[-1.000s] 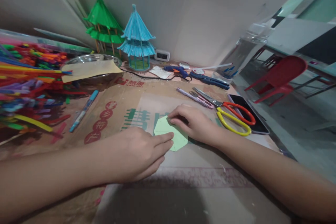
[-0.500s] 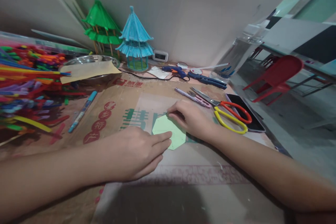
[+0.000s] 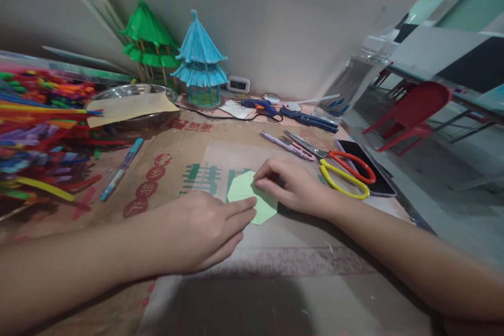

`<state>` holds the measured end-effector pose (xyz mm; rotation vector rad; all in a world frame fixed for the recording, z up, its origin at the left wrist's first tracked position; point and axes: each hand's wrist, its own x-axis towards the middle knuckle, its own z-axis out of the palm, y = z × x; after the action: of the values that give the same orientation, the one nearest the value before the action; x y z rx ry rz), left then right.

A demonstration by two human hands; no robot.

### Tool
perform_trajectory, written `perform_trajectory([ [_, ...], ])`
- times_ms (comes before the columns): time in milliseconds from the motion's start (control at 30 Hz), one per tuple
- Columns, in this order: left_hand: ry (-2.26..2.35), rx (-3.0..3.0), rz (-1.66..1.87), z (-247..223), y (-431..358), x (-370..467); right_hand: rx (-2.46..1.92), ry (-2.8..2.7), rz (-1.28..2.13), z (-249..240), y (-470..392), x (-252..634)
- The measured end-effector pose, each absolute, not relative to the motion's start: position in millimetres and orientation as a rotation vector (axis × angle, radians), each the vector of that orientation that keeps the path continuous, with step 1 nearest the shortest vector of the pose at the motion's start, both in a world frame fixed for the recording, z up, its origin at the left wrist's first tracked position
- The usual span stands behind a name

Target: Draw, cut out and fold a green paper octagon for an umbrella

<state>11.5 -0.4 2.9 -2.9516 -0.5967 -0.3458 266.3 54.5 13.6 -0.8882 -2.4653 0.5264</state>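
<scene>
A light green eight-sided piece of paper (image 3: 242, 186) with faint lines lies flat on the covered tabletop. Two outstretched fingers of my left hand (image 3: 208, 231) rest on its lower left part, pressing it down; that hand is open. Over the paper's upper right side is my right hand (image 3: 289, 186), its thumb and index fingertips brought together in a pinch. Whatever sits between those tips, if anything, is too small to make out. Beyond my right hand lie scissors (image 3: 325, 155) with one red and one yellow handle, beside a purple craft knife (image 3: 289, 146).
A phone (image 3: 364, 168) lies under the scissors. Farther back are a blue glue gun (image 3: 260, 106), blue pliers-like tool (image 3: 311, 118), small clock (image 3: 238, 84), and blue (image 3: 200, 52) and green (image 3: 147, 29) model pavilions. Leftward are a marker (image 3: 122, 168), metal bowl (image 3: 169, 95) and colourful pipe cleaners (image 3: 43, 142).
My right hand has drawn slightly towards me from the paper's top edge, its thumb now showing more. The left hand stays on the paper. The whole view has shifted a little.
</scene>
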Motion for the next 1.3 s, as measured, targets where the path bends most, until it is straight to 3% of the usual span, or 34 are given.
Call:
perform_trajectory([
  [233,-0.605,-2.945,-0.341,1.3,1.3,12.6,-0.87,-2.552,0.284,13.0,54.5,268.5],
  [367,-0.59,-2.96,-0.335,2.8,1.5,12.8,-0.831,-2.584,0.438,13.1,52.7,265.2],
  [567,-0.593,-2.963,-0.351,3.0,0.5,12.1,-0.867,-2.543,0.291,12.1,56.0,267.2],
  [700,-0.59,-2.961,-0.338,1.8,0.8,11.9,-0.819,-2.571,0.476,13.5,52.7,266.1],
  [1167,-0.604,-2.978,-0.362,1.7,1.1,11.2,-0.789,-2.624,0.236,14.2,57.6,270.3],
  [1300,-0.613,-2.967,-0.345,1.5,0.7,10.4,-0.768,-2.61,0.39,15.0,57.4,269.8],
])
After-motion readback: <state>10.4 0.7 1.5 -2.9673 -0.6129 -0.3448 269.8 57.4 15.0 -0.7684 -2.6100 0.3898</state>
